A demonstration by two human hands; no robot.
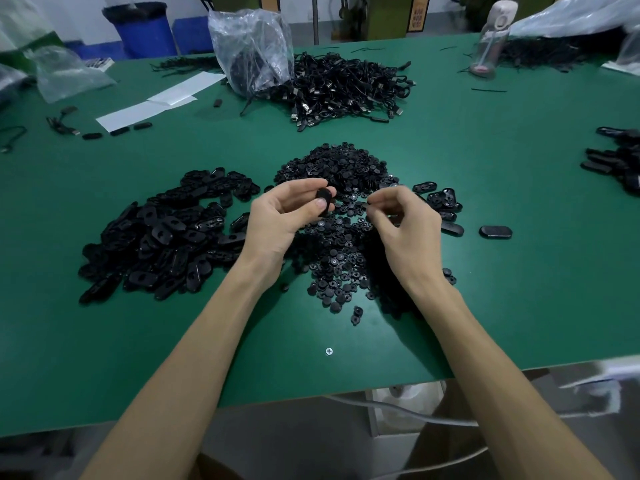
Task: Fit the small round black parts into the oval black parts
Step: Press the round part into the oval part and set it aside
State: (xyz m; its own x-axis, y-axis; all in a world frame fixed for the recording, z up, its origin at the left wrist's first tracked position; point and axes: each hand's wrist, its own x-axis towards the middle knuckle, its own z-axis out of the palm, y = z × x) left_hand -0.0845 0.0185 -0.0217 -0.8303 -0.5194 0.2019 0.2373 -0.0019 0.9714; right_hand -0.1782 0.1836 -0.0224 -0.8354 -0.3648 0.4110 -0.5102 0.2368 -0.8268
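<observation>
A heap of small round black parts (341,244) lies in the middle of the green table (485,289). To its left sprawls a pile of oval black parts (166,237). My left hand (280,220) holds one oval black part (325,197) between thumb and fingers, raised above the round heap. My right hand (403,225) hovers just to the right of it with fingertips pinched together; what they pinch is too small to make out. A few more oval parts (443,200) lie right of my right hand, one (495,232) apart from the others.
A mound of black cables (346,88) and a clear plastic bag (252,46) sit at the back. White paper sheets (156,102) lie back left. More black parts (616,161) pile at the right edge. A bottle (491,36) stands back right. A screw (329,351) sits near the front edge.
</observation>
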